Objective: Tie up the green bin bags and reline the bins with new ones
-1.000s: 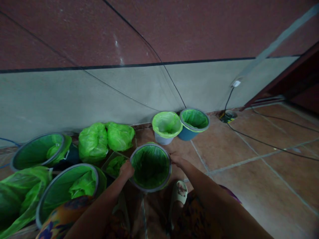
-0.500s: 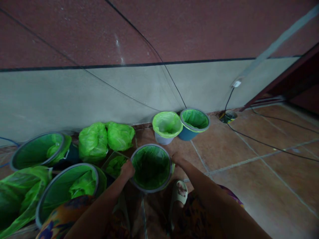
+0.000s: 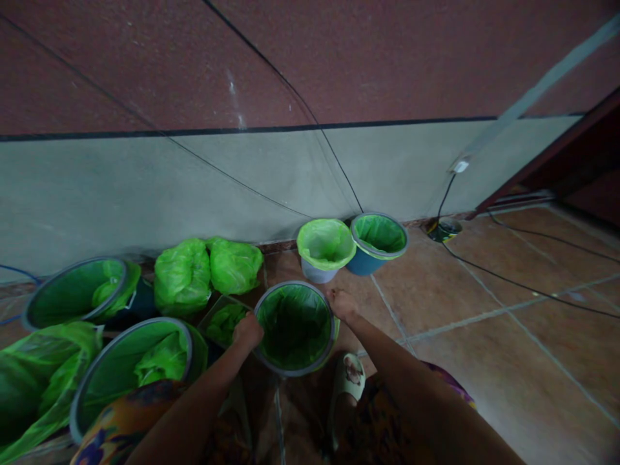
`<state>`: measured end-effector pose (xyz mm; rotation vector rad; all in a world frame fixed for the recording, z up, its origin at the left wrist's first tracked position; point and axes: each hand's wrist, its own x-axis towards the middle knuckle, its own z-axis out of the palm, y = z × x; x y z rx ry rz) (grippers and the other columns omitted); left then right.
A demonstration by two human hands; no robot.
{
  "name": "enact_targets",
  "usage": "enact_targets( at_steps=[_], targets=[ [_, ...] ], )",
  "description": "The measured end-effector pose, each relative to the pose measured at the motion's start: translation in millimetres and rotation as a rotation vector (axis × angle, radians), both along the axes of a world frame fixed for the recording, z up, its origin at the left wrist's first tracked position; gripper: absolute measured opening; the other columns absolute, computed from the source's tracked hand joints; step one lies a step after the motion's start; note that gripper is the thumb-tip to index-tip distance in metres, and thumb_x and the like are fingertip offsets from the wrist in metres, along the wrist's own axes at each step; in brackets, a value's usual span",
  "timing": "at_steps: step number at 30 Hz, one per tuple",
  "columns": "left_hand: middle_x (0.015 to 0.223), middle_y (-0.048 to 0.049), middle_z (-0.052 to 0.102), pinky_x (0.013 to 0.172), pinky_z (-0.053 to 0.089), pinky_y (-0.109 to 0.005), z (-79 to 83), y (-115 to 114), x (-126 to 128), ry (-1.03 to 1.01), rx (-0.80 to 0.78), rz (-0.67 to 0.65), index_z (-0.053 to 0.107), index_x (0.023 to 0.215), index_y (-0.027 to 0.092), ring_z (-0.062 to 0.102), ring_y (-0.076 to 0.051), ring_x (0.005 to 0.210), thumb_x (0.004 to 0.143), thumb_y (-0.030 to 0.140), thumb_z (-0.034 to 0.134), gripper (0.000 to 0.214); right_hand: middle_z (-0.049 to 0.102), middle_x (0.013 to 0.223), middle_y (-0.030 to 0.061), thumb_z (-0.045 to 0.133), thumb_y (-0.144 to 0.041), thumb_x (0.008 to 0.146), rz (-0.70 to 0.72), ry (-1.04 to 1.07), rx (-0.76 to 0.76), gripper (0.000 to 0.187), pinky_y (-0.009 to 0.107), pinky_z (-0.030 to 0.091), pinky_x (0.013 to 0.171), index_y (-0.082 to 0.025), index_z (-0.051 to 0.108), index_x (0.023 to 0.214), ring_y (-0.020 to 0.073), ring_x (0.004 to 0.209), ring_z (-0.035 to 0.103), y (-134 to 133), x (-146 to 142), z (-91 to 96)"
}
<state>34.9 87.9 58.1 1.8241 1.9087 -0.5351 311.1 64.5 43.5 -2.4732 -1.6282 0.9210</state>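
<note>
A small round bin (image 3: 295, 368) lined with a green plastic bag stands on the tiled floor right in front of me. My left hand (image 3: 248, 330) is closed on the left side of its grey rim. At the right side of the rim, my right hand (image 3: 341, 303) rests with fingers curled against the bag's edge. My foot in a pale sandal (image 3: 349, 374) stands just right of the bin.
Two more lined bins, a pale one (image 3: 325, 248) and a blue one (image 3: 377, 242), stand against the wall. Left are larger lined bins (image 3: 126, 368) (image 3: 72, 297), two tied green bags (image 3: 206, 271) and a loose green bag (image 3: 29, 381). Black cables (image 3: 508, 278) cross the floor at right.
My right hand has shifted slightly up along the bin's right rim. The bin and my left hand have stayed almost where they were.
</note>
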Motion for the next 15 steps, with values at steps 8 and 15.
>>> enact_targets(
  at_steps=[8,15],
  targets=[
    [0.112,-0.0213,0.07,0.082,0.053,-0.034,9.0,1,-3,0.015,-0.048,-0.082,0.063,0.11,0.012,0.067,-0.031,0.108,0.084,0.024,0.056,0.03,0.07,0.115,0.0136,0.056,-0.023,0.087,0.136,-0.055,-0.009,0.036,0.029,0.046,0.092,-0.016,0.065,0.121,0.0244,0.111,0.064,-3,-12,2.7],
    [0.109,-0.0224,0.07,0.085,0.052,-0.034,7.7,0,-1,-0.004,0.023,-0.094,0.06,0.112,0.006,0.067,-0.029,0.107,0.086,0.01,0.045,0.03,0.072,0.106,0.0207,0.056,-0.016,0.084,0.102,-0.118,-0.078,0.027,0.034,0.049,0.087,-0.009,0.072,0.105,0.0298,0.104,0.066,-4,-14,-2.9]
  ],
)
